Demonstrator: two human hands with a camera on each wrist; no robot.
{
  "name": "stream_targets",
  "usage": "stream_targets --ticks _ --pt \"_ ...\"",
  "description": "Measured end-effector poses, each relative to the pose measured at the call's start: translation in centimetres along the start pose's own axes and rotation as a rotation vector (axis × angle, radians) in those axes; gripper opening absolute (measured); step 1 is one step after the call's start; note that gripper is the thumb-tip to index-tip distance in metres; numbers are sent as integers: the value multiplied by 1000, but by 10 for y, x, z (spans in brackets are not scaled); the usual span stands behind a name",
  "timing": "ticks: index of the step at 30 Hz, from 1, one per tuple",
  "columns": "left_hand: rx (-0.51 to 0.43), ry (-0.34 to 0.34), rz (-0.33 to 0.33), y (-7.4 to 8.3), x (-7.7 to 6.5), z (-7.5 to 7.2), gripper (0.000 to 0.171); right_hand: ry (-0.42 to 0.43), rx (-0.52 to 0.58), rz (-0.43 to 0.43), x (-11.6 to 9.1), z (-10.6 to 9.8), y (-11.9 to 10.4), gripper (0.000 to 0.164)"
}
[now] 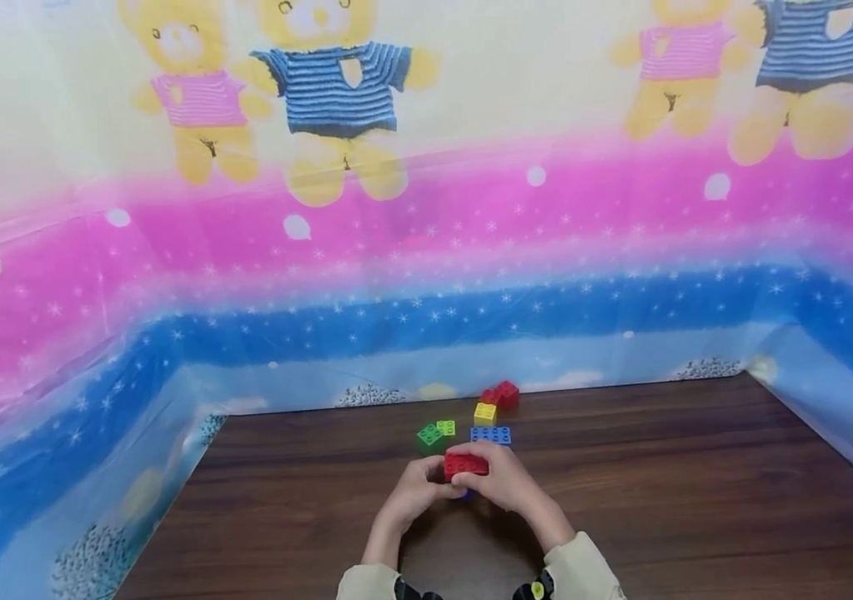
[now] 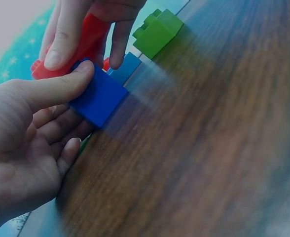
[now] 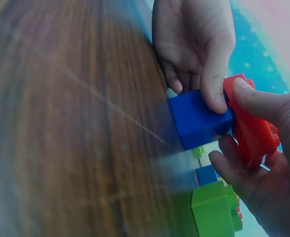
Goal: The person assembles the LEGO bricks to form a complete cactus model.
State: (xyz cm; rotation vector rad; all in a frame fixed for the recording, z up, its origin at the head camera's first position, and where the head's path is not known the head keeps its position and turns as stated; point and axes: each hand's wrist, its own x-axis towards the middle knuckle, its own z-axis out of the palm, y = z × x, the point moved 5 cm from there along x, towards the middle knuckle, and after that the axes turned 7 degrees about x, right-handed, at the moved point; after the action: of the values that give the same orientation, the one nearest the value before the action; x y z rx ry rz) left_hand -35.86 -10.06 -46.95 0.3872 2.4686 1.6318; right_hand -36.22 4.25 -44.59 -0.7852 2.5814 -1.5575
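Note:
A red studded toy brick [image 1: 464, 465] is between the two hands in the head view. My right hand [image 1: 504, 479] grips it, thumb on one side and fingers on the other. Under it is a dark blue brick [image 2: 103, 98], which my left hand [image 1: 413, 493] holds with the thumb flat on its side. In the right wrist view the red brick lies against the blue brick's studded end; whether they are locked together I cannot tell. The blue brick is held low, close to the tabletop, and the hands mostly hide it in the head view.
Beyond the hands on the brown wooden table [image 1: 283, 517] lie a blue brick [image 1: 499, 434], a yellow brick [image 1: 484, 414], red bricks [image 1: 507, 394], a green brick [image 1: 429, 434] and a lime brick [image 1: 446, 427]. A printed bear curtain [image 1: 426, 333] borders the table's back and sides.

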Motion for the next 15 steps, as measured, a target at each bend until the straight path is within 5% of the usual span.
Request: stream_targets --ticks 15 --pt "13 2 2 0 -2 0 33 -8 -34 -1 -3 -3 0 41"
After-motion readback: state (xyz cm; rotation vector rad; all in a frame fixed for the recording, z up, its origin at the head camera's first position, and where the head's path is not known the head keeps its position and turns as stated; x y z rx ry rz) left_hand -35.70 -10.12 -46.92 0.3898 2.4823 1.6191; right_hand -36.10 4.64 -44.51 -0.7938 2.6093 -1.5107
